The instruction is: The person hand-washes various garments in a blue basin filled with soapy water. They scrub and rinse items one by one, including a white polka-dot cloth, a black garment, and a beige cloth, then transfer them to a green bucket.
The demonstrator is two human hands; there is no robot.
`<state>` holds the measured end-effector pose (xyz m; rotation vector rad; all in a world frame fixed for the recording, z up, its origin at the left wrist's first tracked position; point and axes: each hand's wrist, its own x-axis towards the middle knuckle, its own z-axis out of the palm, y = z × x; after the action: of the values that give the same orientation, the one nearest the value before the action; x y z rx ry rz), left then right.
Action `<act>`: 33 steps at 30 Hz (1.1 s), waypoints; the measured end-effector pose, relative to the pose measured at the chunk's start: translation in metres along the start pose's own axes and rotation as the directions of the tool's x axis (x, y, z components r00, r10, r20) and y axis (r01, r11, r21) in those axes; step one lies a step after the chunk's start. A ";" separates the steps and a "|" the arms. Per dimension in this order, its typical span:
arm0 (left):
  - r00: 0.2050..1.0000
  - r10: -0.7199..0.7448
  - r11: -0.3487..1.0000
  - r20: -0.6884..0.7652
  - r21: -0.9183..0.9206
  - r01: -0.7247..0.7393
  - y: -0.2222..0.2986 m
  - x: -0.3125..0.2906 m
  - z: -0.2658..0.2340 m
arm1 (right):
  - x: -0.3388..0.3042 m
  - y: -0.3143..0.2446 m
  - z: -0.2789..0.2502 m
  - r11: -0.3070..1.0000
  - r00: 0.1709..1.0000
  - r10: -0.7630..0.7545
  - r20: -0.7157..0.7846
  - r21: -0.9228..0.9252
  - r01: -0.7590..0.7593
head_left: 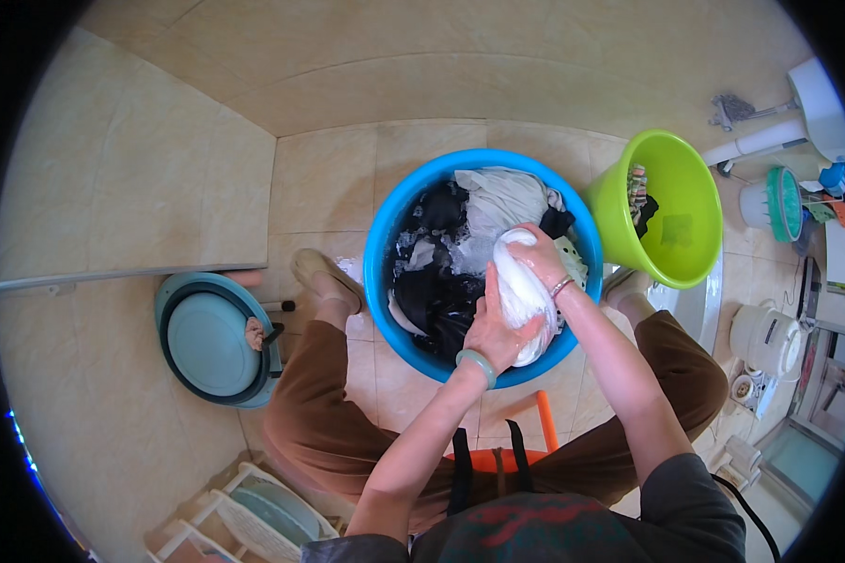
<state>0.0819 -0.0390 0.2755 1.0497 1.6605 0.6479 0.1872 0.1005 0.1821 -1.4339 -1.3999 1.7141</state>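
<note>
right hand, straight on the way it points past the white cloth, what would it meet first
The right hand would likely meet the light grey cloth in the blue tub; depth is unclear.

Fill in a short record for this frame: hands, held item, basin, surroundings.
Left hand: grips the lower part of the white cloth
Right hand: grips its upper part
Held item: white cloth, bunched, over the blue basin
Basin contents: dark garments, a light grey garment, water
Right of basin: lime-green bucket, a few fabric items inside
Far left: pale teal tub
</note>
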 end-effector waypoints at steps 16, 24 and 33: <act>0.838 0.198 -0.380 0.508 -0.748 0.544 -0.020 -0.002 -0.016 | -0.055 -0.052 -0.015 0.359 0.891 -0.079 0.446 0.847 -0.392; 0.965 -0.014 0.357 0.261 -0.900 0.249 -0.025 0.001 -0.031 | -0.052 -0.068 -0.014 0.589 0.948 0.127 0.292 0.747 -0.309; 0.987 -0.021 0.133 0.160 -0.978 0.162 -0.051 0.014 -0.040 | -0.070 -0.090 -0.003 0.767 0.992 -0.106 -0.074 0.628 0.130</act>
<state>0.0262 -0.0484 0.2405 -0.0772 0.7520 1.3243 0.1920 0.0729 0.2932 -0.9593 -0.7406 1.8200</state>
